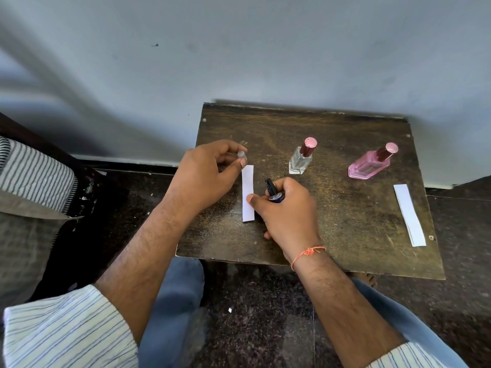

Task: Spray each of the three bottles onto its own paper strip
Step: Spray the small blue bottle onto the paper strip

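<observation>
The person sits over a small dark worktop (345, 216) set against the wall. The right hand (287, 216) has its grip wrapped around a small dark blue bottle (273, 193), its black spray head bare and tilted toward the white paper strip (248, 193) lying just beside it, the thumb resting at the strip's edge, probably so the mist lands on the paper. The left hand (210, 173) pinches a small clear cap (241, 154) between thumb and fingertips, held just above the far end of the strip; I take it to be the blue bottle's cap, kept out of the way.

Farther back stand a clear bottle (301, 158) and a pink bottle (372, 164), both capped and apart, as if waiting their turn. A second strip (409, 215) lies at the right edge, near the pink bottle. I cannot spot a third strip.
</observation>
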